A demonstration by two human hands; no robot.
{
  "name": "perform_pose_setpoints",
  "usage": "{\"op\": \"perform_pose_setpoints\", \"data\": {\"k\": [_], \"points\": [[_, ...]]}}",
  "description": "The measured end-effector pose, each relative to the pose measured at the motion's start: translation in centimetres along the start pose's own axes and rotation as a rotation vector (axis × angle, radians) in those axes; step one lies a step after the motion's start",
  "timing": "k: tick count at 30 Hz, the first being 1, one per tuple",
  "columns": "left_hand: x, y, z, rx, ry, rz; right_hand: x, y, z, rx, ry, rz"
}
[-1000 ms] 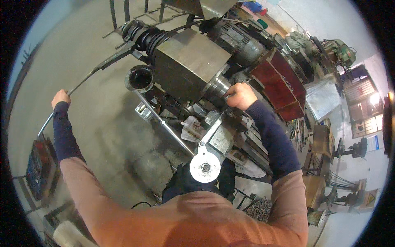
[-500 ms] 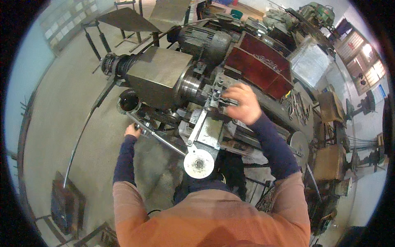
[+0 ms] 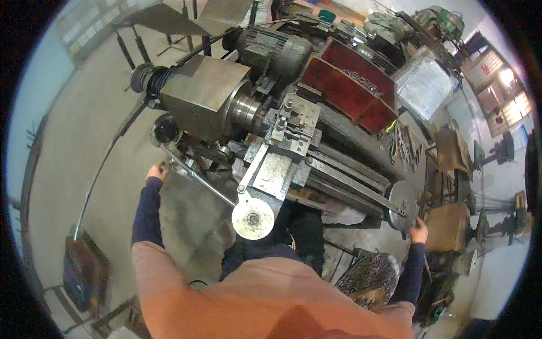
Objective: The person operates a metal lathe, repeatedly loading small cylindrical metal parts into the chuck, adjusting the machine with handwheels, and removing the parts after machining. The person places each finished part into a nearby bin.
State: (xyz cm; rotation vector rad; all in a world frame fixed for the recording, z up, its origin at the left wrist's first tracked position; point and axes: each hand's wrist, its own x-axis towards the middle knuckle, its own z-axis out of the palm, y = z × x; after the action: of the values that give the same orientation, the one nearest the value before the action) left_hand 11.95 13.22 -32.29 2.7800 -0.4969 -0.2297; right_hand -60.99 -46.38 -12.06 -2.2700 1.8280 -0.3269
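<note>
While the person stands over the lathe [image 3: 271, 130], each hand sits at one end of it. The right hand [image 3: 419, 230] rests against the rim of the tailstock handwheel [image 3: 402, 205], at the bed's far right end; its fingers look curled on the rim, though the grip is too small to tell. The left hand [image 3: 156, 170] reaches the lever [image 3: 195, 176] below the headstock [image 3: 206, 96], fingers closed about its end. A second handwheel [image 3: 253, 217] faces the body, within reach. Hand tools [image 3: 403, 141] lie behind the bed.
</note>
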Motion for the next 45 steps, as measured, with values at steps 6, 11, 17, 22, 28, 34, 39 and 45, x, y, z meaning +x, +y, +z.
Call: {"op": "perform_pose_setpoints", "data": {"k": [6,11,17,22,28,34,39,45], "points": [[1.0,0.5,-0.7,-0.861,0.180,0.095,2.8,16.8,1.7,-0.580,-0.300,0.315],[1.9,6.0,0.9,-0.749,0.424,0.524,1.8,19.1,1.9,-0.523,-0.171,0.461],[2.3,11.3,1.8,-1.246,0.414,-0.109,-4.8,15.6,3.3,-0.503,0.005,0.578],[1.5,13.3,0.0,-1.293,0.292,-0.459,-10.3,10.9,4.1,-0.439,0.075,0.586],[1.7,12.9,0.0,-1.348,0.340,-0.462,-12.5,8.5,4.4,-0.331,0.065,0.631],[3.2,11.0,2.3,-1.149,0.425,-0.219,-12.4,8.9,4.9,-0.339,0.047,0.658],[2.6,12.2,0.8,-1.235,0.405,-0.390,-12.9,8.0,4.9,-0.371,0.086,0.643],[1.4,13.1,-1.5,-0.985,0.381,-0.274,-10.2,12.0,3.9,-0.446,-0.088,0.458]]}}
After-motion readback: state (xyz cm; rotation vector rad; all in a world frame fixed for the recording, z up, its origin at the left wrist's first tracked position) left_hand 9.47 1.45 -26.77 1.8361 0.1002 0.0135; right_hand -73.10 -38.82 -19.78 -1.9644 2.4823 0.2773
